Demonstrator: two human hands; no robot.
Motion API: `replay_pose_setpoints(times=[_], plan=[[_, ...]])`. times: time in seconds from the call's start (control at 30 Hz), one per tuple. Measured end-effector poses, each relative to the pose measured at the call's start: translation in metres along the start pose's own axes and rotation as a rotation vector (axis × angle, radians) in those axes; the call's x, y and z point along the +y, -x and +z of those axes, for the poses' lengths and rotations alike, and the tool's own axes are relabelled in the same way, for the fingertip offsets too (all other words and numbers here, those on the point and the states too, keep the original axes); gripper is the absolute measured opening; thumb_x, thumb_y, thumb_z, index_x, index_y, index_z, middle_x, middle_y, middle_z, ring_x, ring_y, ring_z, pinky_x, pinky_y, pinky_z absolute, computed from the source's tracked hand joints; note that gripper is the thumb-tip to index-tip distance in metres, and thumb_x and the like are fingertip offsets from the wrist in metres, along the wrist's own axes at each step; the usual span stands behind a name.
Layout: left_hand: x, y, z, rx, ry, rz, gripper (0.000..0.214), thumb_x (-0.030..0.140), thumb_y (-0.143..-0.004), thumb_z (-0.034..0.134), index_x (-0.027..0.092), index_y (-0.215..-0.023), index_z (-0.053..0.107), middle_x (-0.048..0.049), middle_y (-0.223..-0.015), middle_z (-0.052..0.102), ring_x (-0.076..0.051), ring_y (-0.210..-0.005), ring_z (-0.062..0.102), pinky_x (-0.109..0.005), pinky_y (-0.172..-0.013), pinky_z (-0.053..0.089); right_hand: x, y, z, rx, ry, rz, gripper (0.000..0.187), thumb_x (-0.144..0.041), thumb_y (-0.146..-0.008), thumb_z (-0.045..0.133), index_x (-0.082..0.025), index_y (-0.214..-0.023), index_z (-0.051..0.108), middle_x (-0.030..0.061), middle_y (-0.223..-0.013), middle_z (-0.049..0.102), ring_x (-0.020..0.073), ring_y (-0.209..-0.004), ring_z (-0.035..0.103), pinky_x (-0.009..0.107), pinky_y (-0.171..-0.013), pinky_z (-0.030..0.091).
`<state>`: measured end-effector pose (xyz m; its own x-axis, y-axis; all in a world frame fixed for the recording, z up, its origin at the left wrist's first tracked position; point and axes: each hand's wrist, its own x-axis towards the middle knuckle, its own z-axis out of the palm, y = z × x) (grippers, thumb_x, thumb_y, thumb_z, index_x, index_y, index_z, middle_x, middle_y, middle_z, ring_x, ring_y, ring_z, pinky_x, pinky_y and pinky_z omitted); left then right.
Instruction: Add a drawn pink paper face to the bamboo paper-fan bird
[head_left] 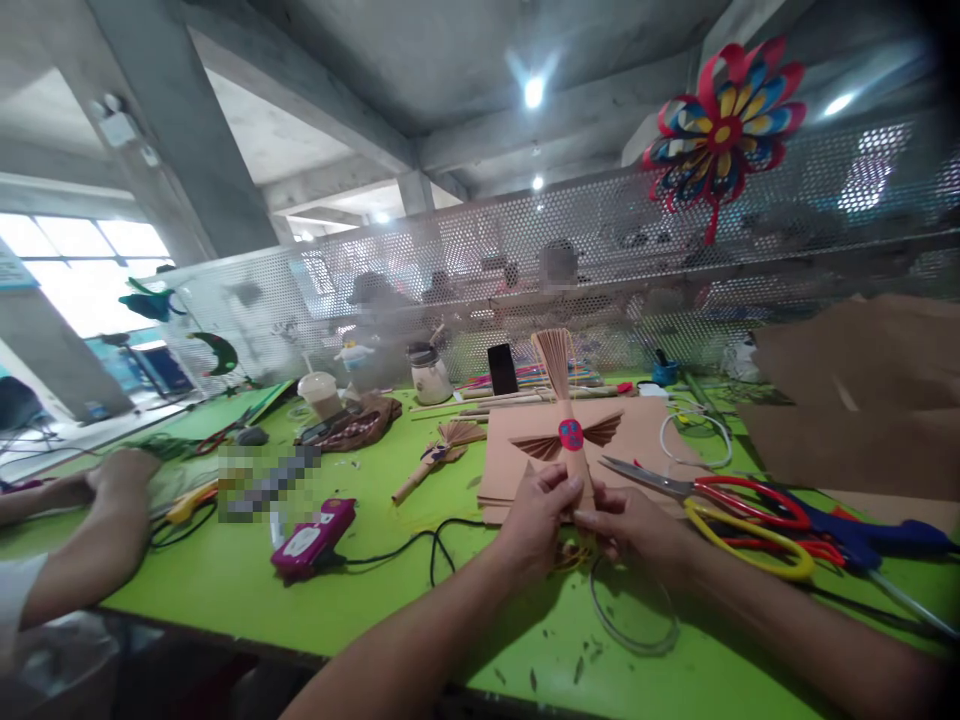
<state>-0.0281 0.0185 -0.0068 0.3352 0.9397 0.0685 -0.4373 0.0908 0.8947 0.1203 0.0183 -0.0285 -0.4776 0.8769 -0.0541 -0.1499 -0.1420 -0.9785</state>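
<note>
A brown paper figure [574, 462] stands upright between my two hands. It has a pleated fan on top, a pleated wing on each side and a round red and blue patch in the middle. My left hand [541, 512] pinches its lower tube from the left, while my right hand [628, 520] grips the same tube from the right. Behind it lies a stack of brown card sheets [510, 470]. Right of my right hand are scissors with red handles [742, 495], yellow handles [757, 550] beneath them and a blue-handled tool [870, 535]. Yellow cord [571, 558] shows under my hands.
A similar paper figure [435, 455] lies on the green table [360, 630]. Left are a purple device [313, 540] with a black cable and another person's arm [124, 520]. Farther back stand a cup [321, 395], a jar [429, 375] and a phone [502, 370] before a perforated screen [480, 240].
</note>
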Motion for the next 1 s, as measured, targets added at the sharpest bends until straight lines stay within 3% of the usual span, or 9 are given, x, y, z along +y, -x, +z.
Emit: replay_pose_setpoints(times=[0.27,0.63,0.8,1.0], plan=[[-0.003,-0.001,-0.001,0.024,-0.006,0.0,0.031,0.039,-0.079,0.072,0.012,-0.091,0.065,-0.012,-0.088,0.071,-0.017,-0.065,0.066,-0.027,-0.058,0.051,0.006,-0.001,0.001,-0.025,0.027,-0.025,0.042,-0.049,-0.069,0.08,-0.01,-0.082,0.068,-0.0026,-0.056,0.055,0.0053,-0.043,0.043,0.021,-0.043,0.031],[0.013,-0.001,0.003,0.082,-0.022,0.053,0.028,0.036,-0.079,0.073,0.012,-0.09,0.066,-0.0102,-0.089,0.07,-0.013,-0.063,0.063,-0.022,-0.055,0.048,0.003,0.004,0.01,-0.037,0.028,-0.03,0.039,-0.048,-0.073,0.077,-0.011,-0.085,0.068,-0.0015,-0.058,0.058,0.0068,-0.046,0.051,0.022,-0.046,0.034],[0.028,-0.003,0.005,0.106,0.036,0.084,0.031,0.038,-0.076,0.076,0.012,-0.09,0.065,-0.0096,-0.083,0.069,-0.017,-0.07,0.066,-0.027,-0.064,0.052,0.005,0.007,0.015,-0.036,0.026,-0.002,0.04,-0.05,-0.073,0.076,-0.013,-0.067,0.065,0.0014,-0.059,0.062,0.0087,-0.047,0.055,0.024,-0.048,0.041],[0.033,-0.002,0.008,0.128,0.075,0.099,0.027,0.034,-0.078,0.074,0.01,-0.086,0.064,-0.0091,-0.078,0.068,-0.014,-0.065,0.064,-0.025,-0.064,0.051,0.006,0.011,0.021,-0.079,0.1,0.039,0.044,-0.053,-0.074,0.073,-0.011,-0.062,0.066,0.0017,-0.052,0.061,0.007,-0.039,0.051,0.021,-0.042,0.037]])
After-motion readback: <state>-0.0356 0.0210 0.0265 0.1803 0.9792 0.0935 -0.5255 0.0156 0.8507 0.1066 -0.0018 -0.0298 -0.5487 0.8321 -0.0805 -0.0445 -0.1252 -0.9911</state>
